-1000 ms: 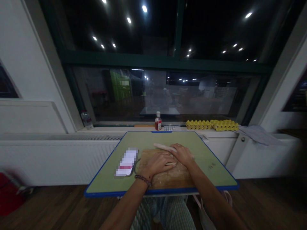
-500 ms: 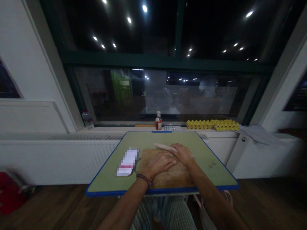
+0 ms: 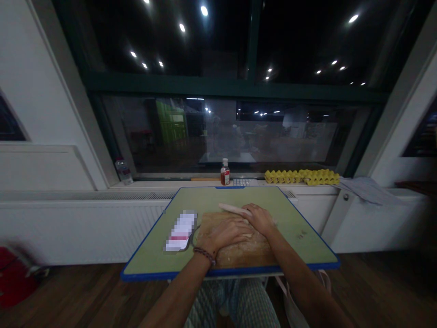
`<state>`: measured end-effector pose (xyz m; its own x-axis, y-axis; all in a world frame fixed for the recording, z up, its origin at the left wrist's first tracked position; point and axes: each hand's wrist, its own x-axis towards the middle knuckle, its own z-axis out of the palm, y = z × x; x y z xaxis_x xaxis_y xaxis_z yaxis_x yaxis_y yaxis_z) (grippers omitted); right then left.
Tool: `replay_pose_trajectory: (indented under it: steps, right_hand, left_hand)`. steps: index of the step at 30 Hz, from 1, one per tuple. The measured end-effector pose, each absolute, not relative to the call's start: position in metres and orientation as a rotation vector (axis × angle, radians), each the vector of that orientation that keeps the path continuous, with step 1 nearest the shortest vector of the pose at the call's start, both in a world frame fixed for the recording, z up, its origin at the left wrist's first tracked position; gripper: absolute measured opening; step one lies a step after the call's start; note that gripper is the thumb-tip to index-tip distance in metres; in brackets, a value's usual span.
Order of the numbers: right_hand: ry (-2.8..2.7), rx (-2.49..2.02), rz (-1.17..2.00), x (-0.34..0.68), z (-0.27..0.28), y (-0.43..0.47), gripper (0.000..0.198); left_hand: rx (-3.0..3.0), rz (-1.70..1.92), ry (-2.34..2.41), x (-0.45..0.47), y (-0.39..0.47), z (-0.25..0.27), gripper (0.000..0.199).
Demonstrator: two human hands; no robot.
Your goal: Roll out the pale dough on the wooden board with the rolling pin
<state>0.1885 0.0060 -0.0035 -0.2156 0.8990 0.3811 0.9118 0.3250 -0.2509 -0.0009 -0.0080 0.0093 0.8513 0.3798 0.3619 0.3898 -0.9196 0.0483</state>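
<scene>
On a wooden board [image 3: 244, 255] my left hand [image 3: 230, 233] lies palm down with its fingers stretched out to the right. A small pale edge, perhaps dough, shows near its fingertips; whatever lies under the palm is hidden. My right hand [image 3: 258, 218] is closed over a pale rolling pin [image 3: 228, 208], which slants across the far edge of the board. The pin's left end sticks out beyond my fingers, and most of its right part is covered by the hand. Light smears like flour mark the board.
The green table [image 3: 201, 198] has a blue rim. A lit phone [image 3: 180, 232] lies left of the board. On the windowsill stand a small red-labelled bottle [image 3: 225, 173], a clear bottle [image 3: 123, 172] and yellow egg trays [image 3: 302, 176]. A grey cloth [image 3: 367, 189] hangs at the right.
My left hand has flattened a little and its fingers have shifted slightly on the board. My right hand and the rolling pin have hardly moved.
</scene>
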Motion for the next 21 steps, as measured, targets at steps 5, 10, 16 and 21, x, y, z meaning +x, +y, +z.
replay_pose_trajectory:
  steps: [5,10,16,21]
  right_hand:
    - [-2.124,-1.593,-0.075,0.188,-0.003,0.006,0.029]
    - [-2.098,-1.551,-0.111,0.189,-0.004,0.007,0.032]
    - [-2.294,-1.371,-0.205,0.182,0.000,-0.003,0.033]
    - [-2.366,-1.411,-0.220,0.178,0.011,-0.015,0.033]
  left_hand:
    - [-2.986,-0.666,-0.850,-0.010,0.005,0.006,0.028]
    - [-2.821,-0.873,-1.104,-0.011,0.005,-0.003,0.084]
    - [-2.561,-0.977,-1.253,-0.013,-0.001,0.009,0.034]
    - [-2.452,-0.808,-1.499,-0.018,0.006,0.007,0.033]
